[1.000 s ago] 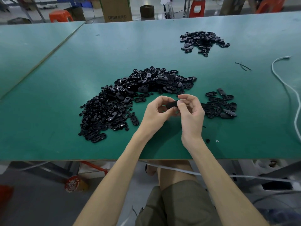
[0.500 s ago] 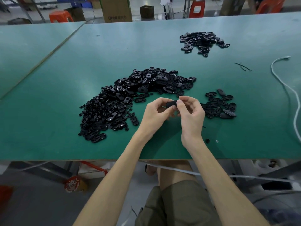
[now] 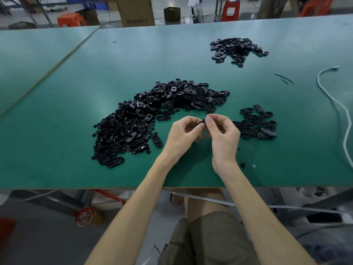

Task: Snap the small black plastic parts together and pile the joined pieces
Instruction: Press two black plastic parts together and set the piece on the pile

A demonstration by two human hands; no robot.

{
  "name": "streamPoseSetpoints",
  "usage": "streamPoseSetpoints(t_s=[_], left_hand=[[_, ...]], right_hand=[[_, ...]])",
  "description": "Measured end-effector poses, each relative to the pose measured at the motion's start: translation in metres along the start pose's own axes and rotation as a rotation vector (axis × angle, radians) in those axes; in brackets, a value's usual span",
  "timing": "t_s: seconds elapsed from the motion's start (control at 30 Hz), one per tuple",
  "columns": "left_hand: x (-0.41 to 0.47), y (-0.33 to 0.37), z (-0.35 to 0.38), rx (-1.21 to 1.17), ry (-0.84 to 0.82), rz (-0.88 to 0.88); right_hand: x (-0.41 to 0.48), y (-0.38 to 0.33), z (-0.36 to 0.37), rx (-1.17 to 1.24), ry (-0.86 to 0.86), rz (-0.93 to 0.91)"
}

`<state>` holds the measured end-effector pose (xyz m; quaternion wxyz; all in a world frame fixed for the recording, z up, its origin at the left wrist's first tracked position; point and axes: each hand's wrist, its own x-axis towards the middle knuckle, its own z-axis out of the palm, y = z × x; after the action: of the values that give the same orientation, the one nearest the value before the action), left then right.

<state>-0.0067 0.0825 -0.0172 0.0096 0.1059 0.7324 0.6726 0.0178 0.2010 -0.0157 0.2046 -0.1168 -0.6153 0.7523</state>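
A small black plastic part [image 3: 202,122] is pinched between my left hand [image 3: 182,135] and my right hand [image 3: 223,133], a little above the green table [image 3: 80,73]. Most of the part is hidden by my fingers. A large curved heap of loose black parts [image 3: 152,113] lies just left of and behind my hands. A smaller pile of black pieces [image 3: 257,124] sits right beside my right hand. A third pile [image 3: 236,49] lies far back on the right.
A white cable [image 3: 342,111] snakes along the table's right side. Thin black strands [image 3: 283,78] lie behind the small pile. Two tiny loose bits [image 3: 247,165] sit near my right wrist. Stools and cardboard boxes stand beyond the far edge.
Both hands stay together at the same spot, and my right fingers have shifted slightly on the black part.
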Motion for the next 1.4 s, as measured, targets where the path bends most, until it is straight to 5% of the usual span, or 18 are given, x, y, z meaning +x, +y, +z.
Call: streamPoseSetpoints(t_s=[1.4], left_hand=[[-0.0011,0.0019,-0.0011,0.024,-0.006,0.0]], right_hand=[[0.0011,0.0031,-0.0009,0.011,-0.009,0.0]])
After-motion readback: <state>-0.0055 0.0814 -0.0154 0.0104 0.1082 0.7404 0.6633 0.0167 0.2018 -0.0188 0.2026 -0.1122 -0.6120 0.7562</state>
